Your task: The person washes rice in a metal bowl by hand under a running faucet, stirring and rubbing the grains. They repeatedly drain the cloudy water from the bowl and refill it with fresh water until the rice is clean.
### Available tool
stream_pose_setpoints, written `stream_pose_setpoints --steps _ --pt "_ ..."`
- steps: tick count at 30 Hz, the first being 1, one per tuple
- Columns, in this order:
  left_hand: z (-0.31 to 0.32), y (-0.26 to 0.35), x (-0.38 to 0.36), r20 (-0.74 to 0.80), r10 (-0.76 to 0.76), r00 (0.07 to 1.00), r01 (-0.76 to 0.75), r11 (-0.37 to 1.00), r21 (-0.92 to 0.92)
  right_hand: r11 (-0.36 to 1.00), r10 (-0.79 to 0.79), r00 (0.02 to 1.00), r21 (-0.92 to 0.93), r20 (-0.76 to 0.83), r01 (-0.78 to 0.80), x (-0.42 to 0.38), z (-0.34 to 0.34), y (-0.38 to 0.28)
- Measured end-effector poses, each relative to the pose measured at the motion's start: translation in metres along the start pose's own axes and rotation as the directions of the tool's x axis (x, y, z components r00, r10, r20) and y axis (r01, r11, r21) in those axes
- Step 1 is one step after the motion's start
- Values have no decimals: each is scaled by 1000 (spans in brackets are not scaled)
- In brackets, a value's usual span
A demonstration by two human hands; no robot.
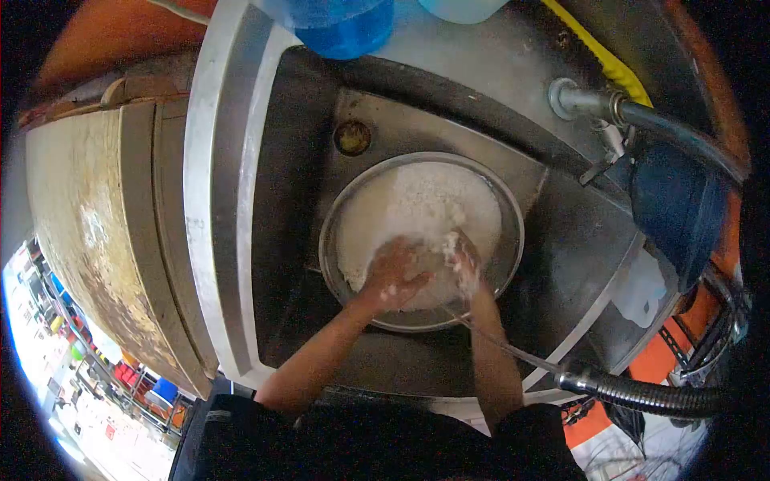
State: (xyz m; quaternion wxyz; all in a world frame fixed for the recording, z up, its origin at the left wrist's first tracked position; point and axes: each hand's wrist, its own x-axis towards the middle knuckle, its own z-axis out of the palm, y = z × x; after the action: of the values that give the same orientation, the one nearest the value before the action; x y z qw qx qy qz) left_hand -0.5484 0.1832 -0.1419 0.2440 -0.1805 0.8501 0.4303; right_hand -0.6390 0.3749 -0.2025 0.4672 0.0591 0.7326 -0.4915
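Observation:
A wide round metal bowl [520, 216] sits in the sink, filled with white grains that look like rice [433, 188] in cloudy water. My left hand [395, 272] lies over the grains at the near left, thumb and fingers spread, fingertips partly sunk. Beside it, my right hand [464, 260] is turned palm inward with fingers stretched forward; white grains cling to them, and some fingers are hard to make out. From the right, a flexible metal hose [642, 394] points at the bowl, and a thin clear stream [509, 349] runs from its end past my right wrist.
The bowl stands within a deep metal sink [297, 232] with a raised left rim. Behind are a container of blue liquid [345, 28] and a pipe with a valve [613, 136]. A white plastic jug [642, 289] is at the right; a worn cabinet [88, 216] stands left.

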Motion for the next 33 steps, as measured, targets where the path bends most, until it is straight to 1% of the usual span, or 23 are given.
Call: stream_pose_setpoints --steps 2,3,5,6,7,9,10,12,14,16,17,18,19,20,21,23,25,27,28,29,31,32,33 --pt "-22 11 -32 -251 1 968 40 987 158 966 -42 999 254 4 39 -47 -9 -32" --pt "-21 3 -34 -296 -56 953 40 998 -57 951 -28 1000 306 -11 30 -63 -13 -26" --pt "-9 -22 -29 -347 -187 919 6 887 -462 931 144 988 347 -55 -116 -72 -16 9" --pt "7 -45 -25 -126 -297 947 105 654 -749 906 232 971 378 -62 -192 -73 -16 15" --pt "30 -73 -18 122 -316 941 231 333 -914 865 323 946 417 -36 -280 -67 -13 9" --pt "40 -90 -5 320 -170 932 330 32 -943 756 486 874 484 36 -440 -43 0 -9" --pt "40 -88 2 290 -91 953 297 87 -951 688 559 825 513 78 -514 -34 6 -16" --pt "20 -72 31 402 -78 912 409 200 -890 618 537 817 562 210 -550 -13 5 4" --pt "-23 -31 42 665 -243 706 708 254 -659 526 535 789 611 303 -591 4 6 48" --pt "-15 -40 50 622 -176 763 624 453 -637 501 459 815 654 355 -567 21 7 116" --pt "-6 -47 51 608 -139 782 574 540 -616 499 385 842 681 379 -535 29 12 166" --pt "3 -53 53 591 -95 801 511 623 -592 499 281 870 713 404 -492 37 14 219" --pt "9 -57 57 576 -46 816 438 700 -564 518 120 888 735 444 -438 43 11 282" --pt "13 -56 56 555 -7 832 410 681 -606 408 182 866 766 465 -497 33 15 268" --pt "17 -55 55 532 32 846 382 660 -647 431 289 900 795 327 -427 19 18 254" --pt "24 -42 40 453 65 889 393 397 -829 606 273 943 727 191 -322 -12 12 189" --pt "22 -25 20 369 62 928 362 98 -927 796 159 984 579 84 -178 -42 8 120" --pt "0 4 10 221 -82 972 235 253 -939 936 -9 1000 352 11 4 -60 2 66" --pt "-12 18 6 144 -152 978 188 339 -922 968 -68 998 242 -6 67 -67 0 47" --pt "-10 13 2 -157 -5 988 -128 552 -824 985 -15 999 174 -36 21 -70 -4 43" --pt "2 -4 -17 -191 -126 974 -111 469 -876 996 83 991 42 -109 -79 -76 -9 32" --pt "8 -13 -27 -207 -185 961 -112 425 -899 928 80 993 370 -89 -42 -87 0 3" --pt "10 -12 -34 49 -438 897 51 -8 -999 754 77 995 657 -70 -13 -98 9 -26"
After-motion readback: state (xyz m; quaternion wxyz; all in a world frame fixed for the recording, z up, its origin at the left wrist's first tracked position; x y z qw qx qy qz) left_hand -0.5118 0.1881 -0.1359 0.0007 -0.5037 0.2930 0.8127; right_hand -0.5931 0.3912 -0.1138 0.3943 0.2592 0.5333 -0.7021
